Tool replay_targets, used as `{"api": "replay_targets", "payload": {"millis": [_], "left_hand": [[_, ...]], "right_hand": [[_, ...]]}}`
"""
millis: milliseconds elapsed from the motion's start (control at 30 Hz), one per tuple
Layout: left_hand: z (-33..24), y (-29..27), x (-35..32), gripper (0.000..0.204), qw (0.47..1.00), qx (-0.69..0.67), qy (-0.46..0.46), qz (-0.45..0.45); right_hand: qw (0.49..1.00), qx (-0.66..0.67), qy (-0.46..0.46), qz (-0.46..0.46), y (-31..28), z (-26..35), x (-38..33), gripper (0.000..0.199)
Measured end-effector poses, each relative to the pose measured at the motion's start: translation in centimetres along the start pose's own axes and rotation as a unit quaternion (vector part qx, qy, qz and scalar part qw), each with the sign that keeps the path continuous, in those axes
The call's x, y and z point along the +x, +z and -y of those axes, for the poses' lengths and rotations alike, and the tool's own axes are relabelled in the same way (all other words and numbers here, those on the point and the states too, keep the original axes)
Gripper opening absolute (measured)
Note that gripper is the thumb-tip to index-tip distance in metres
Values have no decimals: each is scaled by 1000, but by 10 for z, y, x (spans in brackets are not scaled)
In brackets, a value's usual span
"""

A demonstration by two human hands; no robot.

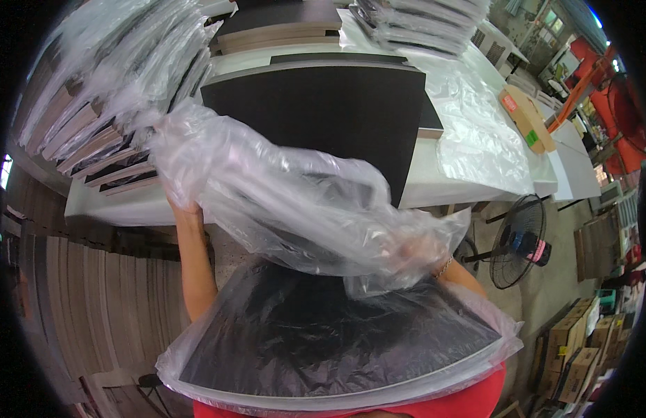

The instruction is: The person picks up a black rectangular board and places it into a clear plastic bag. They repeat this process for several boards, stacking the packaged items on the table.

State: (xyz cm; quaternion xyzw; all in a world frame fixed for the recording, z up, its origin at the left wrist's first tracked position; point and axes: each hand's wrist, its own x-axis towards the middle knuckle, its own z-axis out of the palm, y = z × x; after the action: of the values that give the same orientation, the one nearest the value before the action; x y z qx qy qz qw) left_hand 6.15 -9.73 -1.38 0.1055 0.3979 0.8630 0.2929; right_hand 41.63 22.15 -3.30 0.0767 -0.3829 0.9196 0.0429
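Observation:
A clear plastic bag (288,181) stretches, bunched and partly blurred, between my two hands. Its lower part wraps a black panel (323,334) with a pale edge, which is tilted against my body. My left hand (180,195) is raised at the far left end of the bag, gripping the film; its fingers show only faintly through it. Lower on the right, my right hand (424,251) is closed on the film at the other end of the bag's mouth, seen blurred through the plastic. A bracelet (445,266) circles the right wrist.
A white-covered table (476,139) stands ahead, with bare black panels (316,104) stacked on it. Bagged panels (114,90) pile up at left and far back. A cardboard box (526,118) lies at right. A black fan (521,244) stands right; boards (107,292) fill the lower left.

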Motion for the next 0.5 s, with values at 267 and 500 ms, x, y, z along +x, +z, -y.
{"api": "replay_targets", "payload": {"millis": [267, 500], "left_hand": [[63, -24, -50, 48, 996, 10, -93, 13], [-15, -47, -23, 52, 1000, -12, 21, -2]], "right_hand": [[969, 75, -228, -56, -18, 69, 16, 59], [998, 7, -43, -47, -3, 16, -9, 57]]}}
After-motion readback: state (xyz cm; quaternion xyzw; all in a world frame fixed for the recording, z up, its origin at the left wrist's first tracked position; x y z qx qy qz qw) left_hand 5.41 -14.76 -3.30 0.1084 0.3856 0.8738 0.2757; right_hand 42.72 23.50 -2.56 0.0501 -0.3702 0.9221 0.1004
